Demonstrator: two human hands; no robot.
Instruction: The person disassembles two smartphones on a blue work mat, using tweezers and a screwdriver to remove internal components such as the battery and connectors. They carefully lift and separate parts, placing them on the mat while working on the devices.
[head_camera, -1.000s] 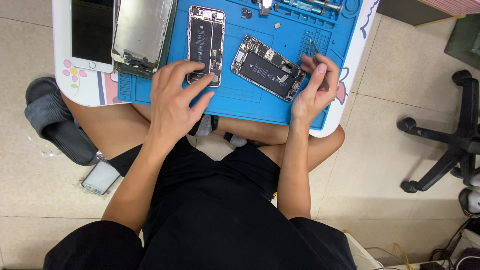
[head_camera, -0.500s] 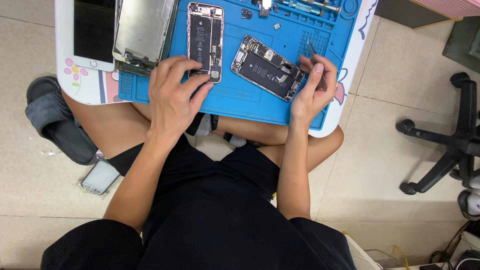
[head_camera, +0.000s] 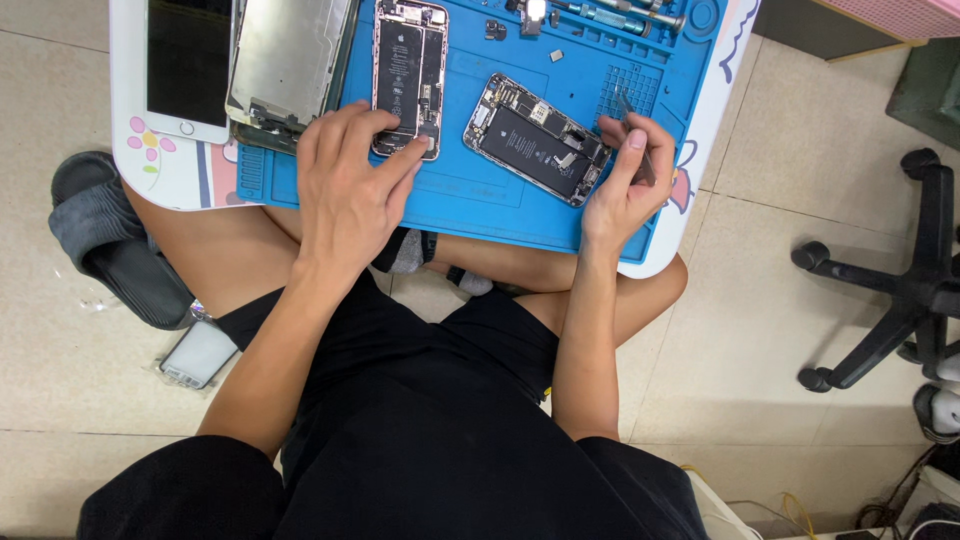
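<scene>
Resting on the blue mat (head_camera: 500, 205), the left hand (head_camera: 350, 185) presses bunched fingers on an opened phone (head_camera: 408, 75) beneath them, while the right hand (head_camera: 625, 185) pinches tweezers (head_camera: 635, 130) beside a second opened phone (head_camera: 538, 138).

Two opened phones (head_camera: 408, 75) (head_camera: 537, 138) lie side by side on the mat (head_camera: 490, 200), detached screens (head_camera: 290, 65) to their left.

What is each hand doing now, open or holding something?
Left hand: open, fingers resting on the upright opened phone.
Right hand: closed on tweezers, beside the tilted opened phone.
</scene>
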